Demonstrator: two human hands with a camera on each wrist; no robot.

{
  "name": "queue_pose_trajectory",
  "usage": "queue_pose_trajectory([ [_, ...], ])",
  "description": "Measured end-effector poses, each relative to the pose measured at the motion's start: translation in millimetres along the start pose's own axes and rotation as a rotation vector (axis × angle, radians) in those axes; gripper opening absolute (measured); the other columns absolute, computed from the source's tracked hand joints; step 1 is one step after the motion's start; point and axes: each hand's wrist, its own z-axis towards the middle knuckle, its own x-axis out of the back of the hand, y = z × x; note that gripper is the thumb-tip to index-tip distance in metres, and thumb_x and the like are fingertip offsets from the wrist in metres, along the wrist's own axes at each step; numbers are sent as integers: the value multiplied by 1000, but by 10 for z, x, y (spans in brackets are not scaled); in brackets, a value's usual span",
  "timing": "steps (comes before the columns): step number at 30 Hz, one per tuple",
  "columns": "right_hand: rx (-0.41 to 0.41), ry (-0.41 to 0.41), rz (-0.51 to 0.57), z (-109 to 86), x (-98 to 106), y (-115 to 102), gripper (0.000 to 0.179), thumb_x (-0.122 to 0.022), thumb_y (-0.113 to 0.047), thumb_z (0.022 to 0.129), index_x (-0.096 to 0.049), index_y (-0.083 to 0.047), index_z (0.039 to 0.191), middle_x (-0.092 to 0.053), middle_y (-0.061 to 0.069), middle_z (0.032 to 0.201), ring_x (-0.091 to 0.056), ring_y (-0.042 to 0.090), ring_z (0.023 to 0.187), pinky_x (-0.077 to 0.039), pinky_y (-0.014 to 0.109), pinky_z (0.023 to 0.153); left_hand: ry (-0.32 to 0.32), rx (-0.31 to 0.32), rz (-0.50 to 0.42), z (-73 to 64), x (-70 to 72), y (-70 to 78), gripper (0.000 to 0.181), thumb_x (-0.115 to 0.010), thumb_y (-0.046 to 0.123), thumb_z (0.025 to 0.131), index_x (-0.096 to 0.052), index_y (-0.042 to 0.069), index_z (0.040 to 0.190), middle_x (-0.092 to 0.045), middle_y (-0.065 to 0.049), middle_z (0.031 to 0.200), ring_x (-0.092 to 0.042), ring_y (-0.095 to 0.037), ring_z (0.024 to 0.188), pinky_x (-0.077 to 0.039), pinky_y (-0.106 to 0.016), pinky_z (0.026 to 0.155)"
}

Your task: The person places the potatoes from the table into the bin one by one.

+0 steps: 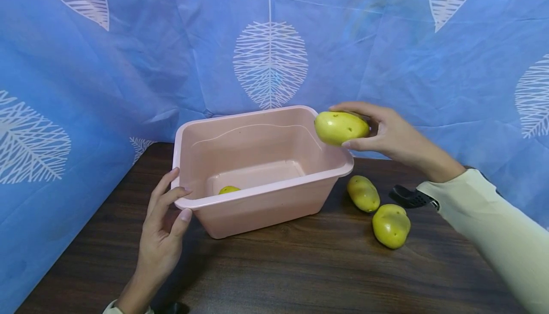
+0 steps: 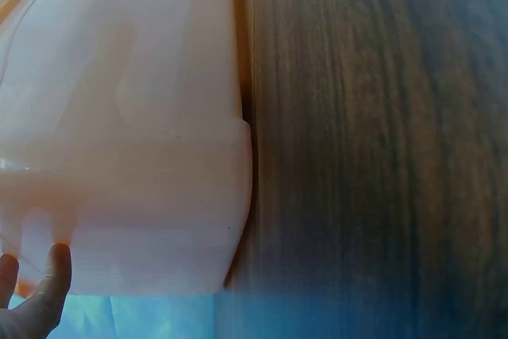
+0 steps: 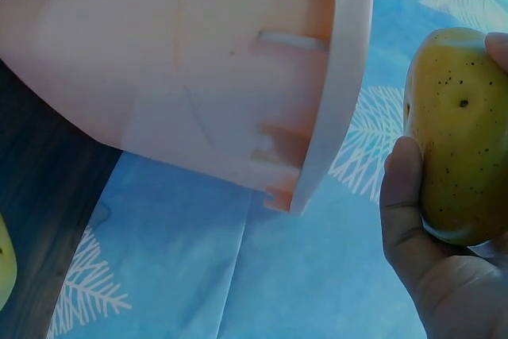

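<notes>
My right hand grips a yellow potato above the right rim of a pink plastic basin. In the right wrist view, thumb and fingers wrap the speckled potato, apart from the basin wall. With my left hand I hold the basin's front left corner, fingers over the rim and thumb on the outside. Its fingertips show against the basin in the left wrist view. Inside the basin, part of another potato shows behind the front wall.
Two more potatoes lie on the dark wooden table, right of the basin: one close beside it, the other nearer me. A blue cloth with white leaf prints hangs behind. A black strap dangles from the right wrist.
</notes>
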Motion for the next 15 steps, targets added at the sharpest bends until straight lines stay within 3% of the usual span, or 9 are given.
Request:
queue_pose_trajectory([
  [15, 21, -39, -5, 105, -67, -74, 63, -77, -8, 94, -55, -19, 152, -58, -3, 144, -61, 20, 116, -52, 23, 90, 4, 19, 7, -2, -5, 21, 36, -59, -6, 100, -60, 4, 135, -32, 4, 169, -35, -28, 149, -45, -10, 106],
])
